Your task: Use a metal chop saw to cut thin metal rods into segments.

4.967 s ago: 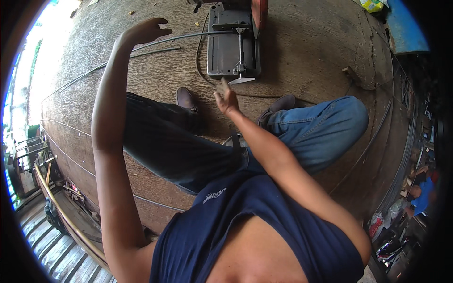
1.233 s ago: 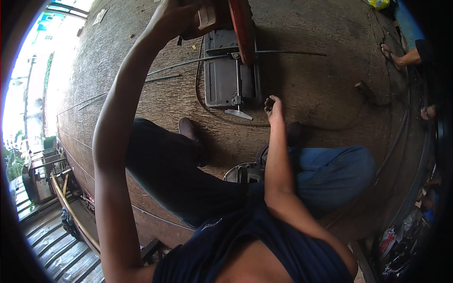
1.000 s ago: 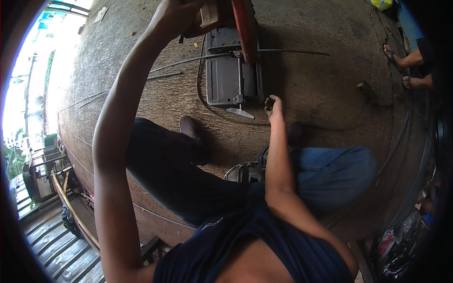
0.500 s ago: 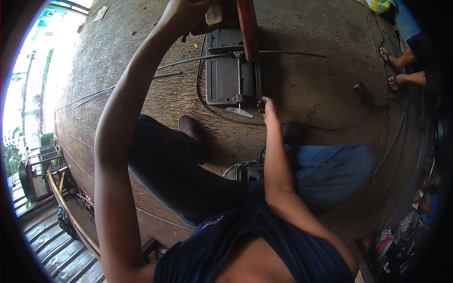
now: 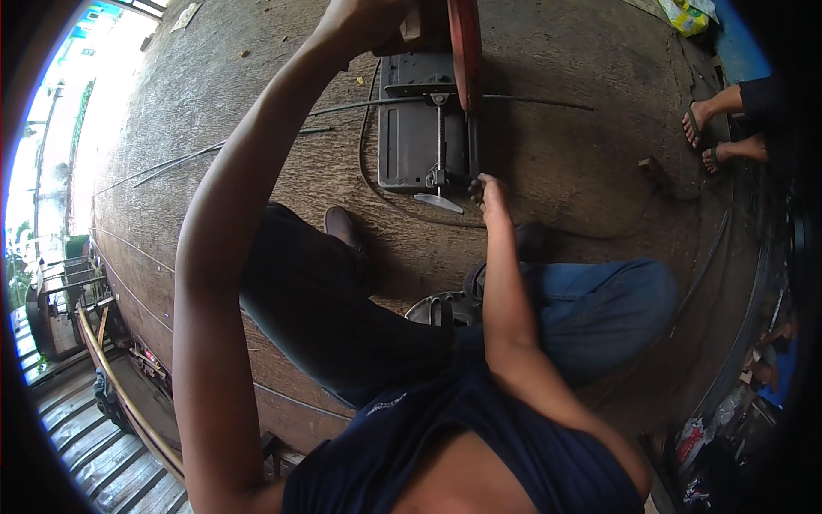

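L hand (image 5: pixel 368 24) up at chop saw (image 5: pixel 435 34), R hand (image 5: pixel 491 199) low by base's near-R corner.
L hand partly out of view at top, can't tell if it's gripping the saw; R fingers part-curled, can't tell if they're grasping anything. Saw's dk base (image 5: pixel 401 150) sits on brown floor (image 5: pixel 582 154); red guard (image 5: pixel 465 60) above base's R edge, gray rod (image 5: pixel 539 100) crossing base & sticking out past L + R edges. Clamp (image 5: pixel 441 146) on base, silver handle (image 5: pixel 438 203) just past near edge. Cord (image 5: pixel 363 158) curves round L edge. 2nd rod (image 5: pixel 315 130) on floor, L of base. Co-worker's sandaled feet (image 5: pixel 695 120) nr floor's R edge, yellow-green bag (image 5: pixel 686 15) at far-R corner.
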Action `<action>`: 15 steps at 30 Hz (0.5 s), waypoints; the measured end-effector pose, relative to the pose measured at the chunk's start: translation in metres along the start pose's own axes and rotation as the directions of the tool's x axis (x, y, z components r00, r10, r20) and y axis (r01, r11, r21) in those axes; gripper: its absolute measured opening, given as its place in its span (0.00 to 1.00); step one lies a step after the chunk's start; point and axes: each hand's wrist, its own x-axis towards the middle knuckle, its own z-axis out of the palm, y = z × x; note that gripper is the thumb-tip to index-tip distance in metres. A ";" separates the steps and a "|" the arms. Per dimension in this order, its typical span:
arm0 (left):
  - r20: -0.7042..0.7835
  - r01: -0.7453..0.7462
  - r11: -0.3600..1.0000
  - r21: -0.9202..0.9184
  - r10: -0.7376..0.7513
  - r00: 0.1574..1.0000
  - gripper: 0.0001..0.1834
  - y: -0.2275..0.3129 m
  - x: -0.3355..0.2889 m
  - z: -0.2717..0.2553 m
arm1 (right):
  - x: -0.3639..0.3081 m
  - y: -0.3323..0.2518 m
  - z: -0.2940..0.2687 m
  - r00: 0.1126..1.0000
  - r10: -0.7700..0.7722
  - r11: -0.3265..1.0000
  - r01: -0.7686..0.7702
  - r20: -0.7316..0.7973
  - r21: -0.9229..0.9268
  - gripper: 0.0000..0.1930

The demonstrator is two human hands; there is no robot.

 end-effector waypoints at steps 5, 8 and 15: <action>-0.065 -0.129 0.989 0.071 0.134 0.989 0.12 -0.019 0.007 0.003 | 0.015 -0.029 -0.009 0.998 -0.018 0.964 0.032 -0.055 0.263 0.04; -0.049 -0.088 0.995 0.053 0.090 0.995 0.13 -0.015 0.002 0.001 | -0.004 -0.042 -0.006 0.983 -0.086 0.926 0.138 -0.161 0.352 0.04; -0.037 -0.094 0.995 0.045 0.095 0.995 0.15 -0.012 0.003 0.001 | 0.009 -0.037 -0.015 0.977 -0.031 0.909 0.116 -0.213 0.400 0.03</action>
